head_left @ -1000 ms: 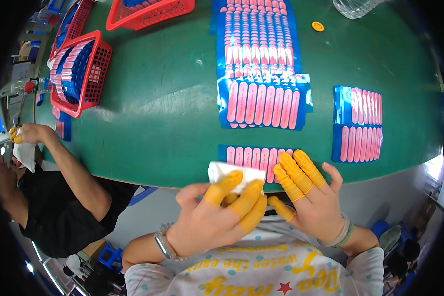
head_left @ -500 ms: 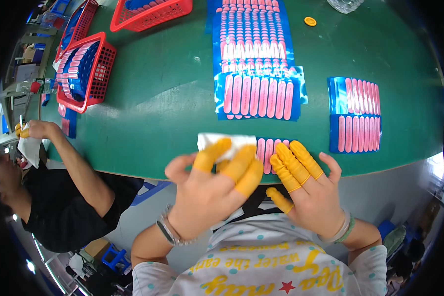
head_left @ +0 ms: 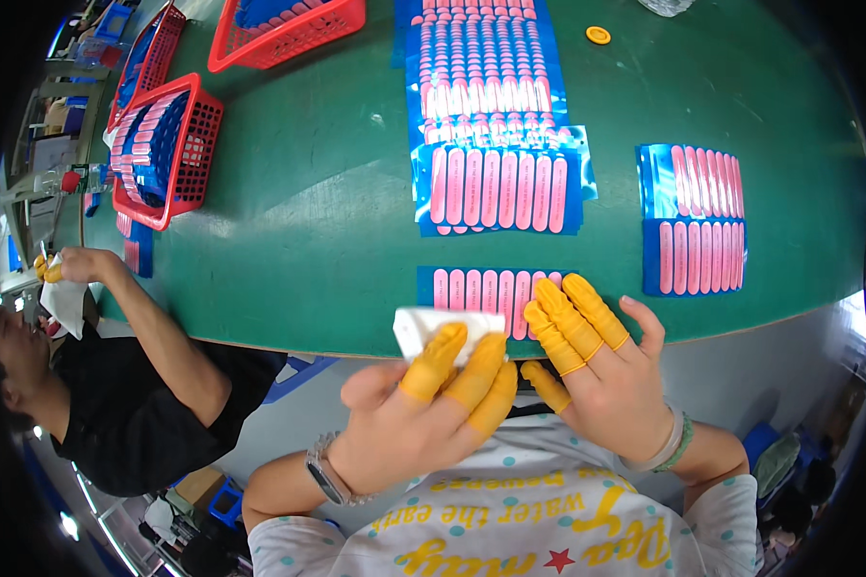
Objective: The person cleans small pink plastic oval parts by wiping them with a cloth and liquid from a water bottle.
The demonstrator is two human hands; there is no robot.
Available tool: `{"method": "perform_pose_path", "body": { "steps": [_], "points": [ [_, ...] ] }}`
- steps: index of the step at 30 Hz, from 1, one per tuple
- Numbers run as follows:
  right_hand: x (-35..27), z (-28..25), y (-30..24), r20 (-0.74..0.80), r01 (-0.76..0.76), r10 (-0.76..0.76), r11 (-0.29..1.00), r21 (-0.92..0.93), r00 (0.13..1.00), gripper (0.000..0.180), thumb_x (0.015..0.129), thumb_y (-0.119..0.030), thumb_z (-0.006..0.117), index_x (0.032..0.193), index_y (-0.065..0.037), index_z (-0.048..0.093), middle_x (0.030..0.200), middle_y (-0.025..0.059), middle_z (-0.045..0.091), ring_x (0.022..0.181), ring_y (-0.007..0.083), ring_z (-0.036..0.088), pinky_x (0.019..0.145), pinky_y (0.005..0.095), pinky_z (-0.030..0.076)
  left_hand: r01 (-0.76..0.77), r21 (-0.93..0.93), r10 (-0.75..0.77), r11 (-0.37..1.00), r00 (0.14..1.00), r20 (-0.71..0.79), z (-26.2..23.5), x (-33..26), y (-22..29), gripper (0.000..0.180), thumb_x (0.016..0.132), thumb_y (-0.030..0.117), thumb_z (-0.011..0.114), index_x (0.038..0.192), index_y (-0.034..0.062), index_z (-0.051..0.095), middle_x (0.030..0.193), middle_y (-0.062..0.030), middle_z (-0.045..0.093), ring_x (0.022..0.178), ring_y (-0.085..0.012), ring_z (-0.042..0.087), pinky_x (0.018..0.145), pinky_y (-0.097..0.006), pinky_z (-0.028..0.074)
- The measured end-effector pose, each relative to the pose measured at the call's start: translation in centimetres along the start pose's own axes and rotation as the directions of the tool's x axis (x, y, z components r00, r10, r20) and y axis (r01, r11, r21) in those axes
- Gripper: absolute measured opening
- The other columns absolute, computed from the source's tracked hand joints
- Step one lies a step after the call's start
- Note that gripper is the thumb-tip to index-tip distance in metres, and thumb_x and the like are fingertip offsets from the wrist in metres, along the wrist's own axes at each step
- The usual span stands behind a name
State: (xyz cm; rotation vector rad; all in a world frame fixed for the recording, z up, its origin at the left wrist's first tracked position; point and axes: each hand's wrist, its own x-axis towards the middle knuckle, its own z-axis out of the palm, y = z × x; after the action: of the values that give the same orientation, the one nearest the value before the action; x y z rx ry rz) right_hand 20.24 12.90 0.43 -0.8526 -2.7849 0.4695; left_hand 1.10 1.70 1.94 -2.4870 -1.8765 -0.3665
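Observation:
A blue sheet with a row of pink rounded strips (head_left: pixel 467 285) lies at the near table edge. My left hand (head_left: pixel 409 423), in yellow finger cots, holds a white cloth (head_left: pixel 419 330) over the lower left part of this sheet. My right hand (head_left: pixel 601 370) rests its outstretched yellow-cotted fingers on the sheet's right end, its thumb bent below the table edge. Just beyond lies a pile of overlapping sheets of the same kind (head_left: pixel 496 188), running toward the far edge. Two more such sheets (head_left: pixel 698 255) lie to the right of my right hand.
Red plastic baskets (head_left: pixel 191 159) holding more blue and pink sheets stand at the far left of the green table (head_left: pixel 308 192). A yellow ring-shaped item (head_left: pixel 598 36) lies at the back. On the left sits a person in black (head_left: pixel 154 394), holding a white cloth.
My left hand has drawn the white cloth down toward the near edge, uncovering the sheet's upper left part. My right hand stays on the sheet.

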Motion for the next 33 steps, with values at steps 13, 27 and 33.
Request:
{"method": "perform_pose_path", "body": {
  "steps": [13,27,33],
  "points": [
    [-0.3,0.3,0.4,0.016,0.022,-0.021,0.999,-0.038,1.000,0.042,0.083,-0.021,0.069,0.124,-0.010,0.067,0.139,0.0037,0.060,0.130,0.0166,0.053,0.108,0.0429,0.028,-0.001,-0.051,0.001,0.999,1.000,-0.009,-0.1,0.6,-0.7,0.021,0.082,0.024,0.065,0.101,0.0272,0.070,0.120,0.0074,0.068,0.111,-0.0157,0.061,0.086,-0.039,0.028],
    [-0.9,0.0,0.9,-0.036,-0.009,0.006,0.995,-0.100,0.999,0.044,0.083,-0.027,0.070,0.122,-0.007,0.067,0.136,0.0046,0.062,0.130,0.0188,0.054,0.109,0.0401,0.030,-0.070,-0.042,0.068,0.997,0.997,-0.040,1.7,3.1,-1.3,0.029,0.075,0.022,0.066,0.104,0.0243,0.071,0.117,0.0040,0.070,0.111,-0.0199,0.062,0.079,-0.039,0.034],
    [-0.6,-0.6,1.5,-0.031,-0.042,0.044,0.997,0.070,0.999,0.044,0.081,-0.021,0.072,0.122,-0.007,0.067,0.136,0.0056,0.062,0.130,0.0201,0.054,0.111,0.0466,0.027,0.001,-0.058,-0.001,0.998,1.000,-0.012,0.6,1.1,0.4,0.024,0.075,0.022,0.067,0.098,0.0279,0.071,0.116,0.0072,0.070,0.111,-0.0161,0.061,0.082,-0.036,0.029]
  ]
}}
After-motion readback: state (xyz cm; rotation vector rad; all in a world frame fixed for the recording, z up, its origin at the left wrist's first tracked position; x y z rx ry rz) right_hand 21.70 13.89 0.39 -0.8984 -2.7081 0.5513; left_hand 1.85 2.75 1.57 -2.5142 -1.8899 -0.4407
